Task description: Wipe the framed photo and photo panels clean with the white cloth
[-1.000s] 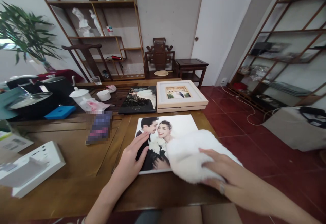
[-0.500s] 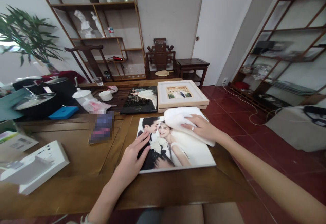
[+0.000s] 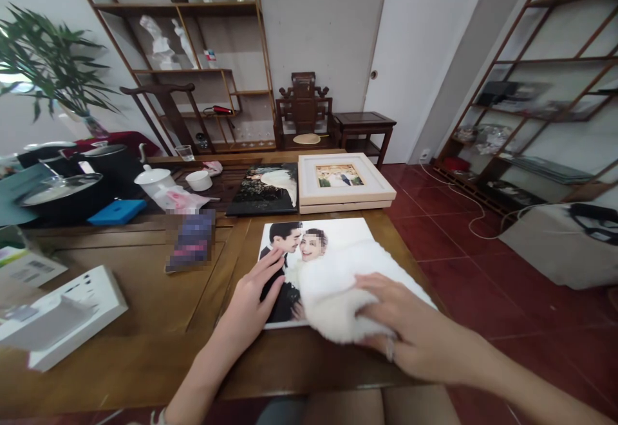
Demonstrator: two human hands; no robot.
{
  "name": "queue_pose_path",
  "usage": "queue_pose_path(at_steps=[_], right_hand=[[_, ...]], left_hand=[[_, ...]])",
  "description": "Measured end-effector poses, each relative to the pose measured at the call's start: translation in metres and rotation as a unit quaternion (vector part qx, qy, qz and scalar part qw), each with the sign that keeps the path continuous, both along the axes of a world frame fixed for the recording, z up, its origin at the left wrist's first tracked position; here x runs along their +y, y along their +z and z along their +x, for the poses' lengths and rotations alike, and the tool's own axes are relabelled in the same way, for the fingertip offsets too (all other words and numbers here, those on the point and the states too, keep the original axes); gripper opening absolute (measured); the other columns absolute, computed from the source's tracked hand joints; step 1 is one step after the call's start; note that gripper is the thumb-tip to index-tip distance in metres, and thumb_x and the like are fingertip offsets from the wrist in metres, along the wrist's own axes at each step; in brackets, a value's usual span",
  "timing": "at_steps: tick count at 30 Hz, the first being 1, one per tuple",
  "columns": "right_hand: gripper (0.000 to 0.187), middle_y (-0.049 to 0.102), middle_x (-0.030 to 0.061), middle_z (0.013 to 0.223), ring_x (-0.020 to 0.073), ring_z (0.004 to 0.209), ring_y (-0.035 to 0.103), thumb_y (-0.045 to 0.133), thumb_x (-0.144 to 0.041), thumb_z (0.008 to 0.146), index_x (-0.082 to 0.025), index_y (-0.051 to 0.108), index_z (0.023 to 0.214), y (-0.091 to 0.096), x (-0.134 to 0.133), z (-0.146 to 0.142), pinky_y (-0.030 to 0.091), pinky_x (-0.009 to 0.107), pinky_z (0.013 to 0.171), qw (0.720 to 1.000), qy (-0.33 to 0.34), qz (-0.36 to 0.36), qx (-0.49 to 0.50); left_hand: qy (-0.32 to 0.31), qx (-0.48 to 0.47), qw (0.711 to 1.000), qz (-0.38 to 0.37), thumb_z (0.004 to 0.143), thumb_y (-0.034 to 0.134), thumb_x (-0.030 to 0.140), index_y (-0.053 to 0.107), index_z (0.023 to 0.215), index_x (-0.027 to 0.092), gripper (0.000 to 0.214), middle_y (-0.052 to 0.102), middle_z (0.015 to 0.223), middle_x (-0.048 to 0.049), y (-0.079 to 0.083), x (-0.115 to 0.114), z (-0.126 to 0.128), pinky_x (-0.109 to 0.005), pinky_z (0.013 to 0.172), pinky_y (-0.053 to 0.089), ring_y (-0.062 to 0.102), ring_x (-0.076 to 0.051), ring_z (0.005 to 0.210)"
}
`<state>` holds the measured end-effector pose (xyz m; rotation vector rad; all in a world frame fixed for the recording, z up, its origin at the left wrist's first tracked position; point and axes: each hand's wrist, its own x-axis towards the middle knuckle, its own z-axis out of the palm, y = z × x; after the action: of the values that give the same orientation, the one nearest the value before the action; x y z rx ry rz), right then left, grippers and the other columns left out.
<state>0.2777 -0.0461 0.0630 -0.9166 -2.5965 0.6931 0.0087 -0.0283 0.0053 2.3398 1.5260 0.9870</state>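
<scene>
A wedding photo panel (image 3: 280, 283) lies flat near the front of the wooden table (image 3: 159, 354), showing a couple in black and white. My left hand (image 3: 255, 286) rests on the panel's left side with its fingers stretched out. Bunched under my right hand (image 3: 400, 322) is a white fluffy cloth (image 3: 333, 290), which covers the panel's lower right part and hangs over its front edge. The fingers of that hand curl into the cloth, and a ring shows on one of them.
Behind the panel lie a dark photo panel (image 3: 263, 190) and a pale framed picture (image 3: 347, 183). To the left are a white box (image 3: 80, 315), a blurred purple packet (image 3: 190, 241), a blue box (image 3: 117, 212), a white teapot (image 3: 154, 180) and a black pan (image 3: 62, 196).
My right hand has drawn the cloth from the panel's upper right corner down toward its front edge. My left hand has stayed in place on the panel.
</scene>
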Motion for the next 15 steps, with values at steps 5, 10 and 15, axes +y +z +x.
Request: queue_pose_path(at_steps=[5,10,15], right_hand=[[0.013,0.061,0.0065,0.108,0.0234,0.107,0.051,0.055,-0.021,0.082,-0.022,0.065,0.091,0.008,-0.007,-0.001,0.038,0.037,0.093,0.997,0.053,-0.057,0.02],[0.029,0.062,0.0085,0.113,0.0262,0.114,0.047,0.046,-0.039,0.09,-0.022,0.066,0.101,-0.011,0.045,-0.003,0.037,0.04,0.095,0.999,-0.03,0.005,0.032],[0.031,0.066,0.0065,0.108,0.024,0.099,0.056,0.043,-0.04,0.092,-0.021,0.065,0.102,-0.016,0.1,-0.024,0.04,0.037,0.088,0.993,-0.067,0.076,0.054]], left_hand=[[-0.005,0.003,1.0,0.0,0.088,0.047,0.026,0.061,0.115,0.016,0.032,0.055,0.13,-0.0119,0.0,0.0,-0.001,-0.044,0.101,0.041,0.049,-0.025,0.122],[-0.006,0.01,1.0,-0.006,0.088,0.046,0.026,0.062,0.114,0.014,0.032,0.056,0.128,-0.0126,0.001,0.001,-0.001,-0.044,0.101,0.04,0.049,-0.025,0.122],[-0.006,-0.002,1.0,-0.008,0.087,0.048,0.025,0.062,0.114,0.018,0.031,0.056,0.129,-0.0102,0.002,0.0,-0.002,-0.044,0.102,0.04,0.048,-0.024,0.122]])
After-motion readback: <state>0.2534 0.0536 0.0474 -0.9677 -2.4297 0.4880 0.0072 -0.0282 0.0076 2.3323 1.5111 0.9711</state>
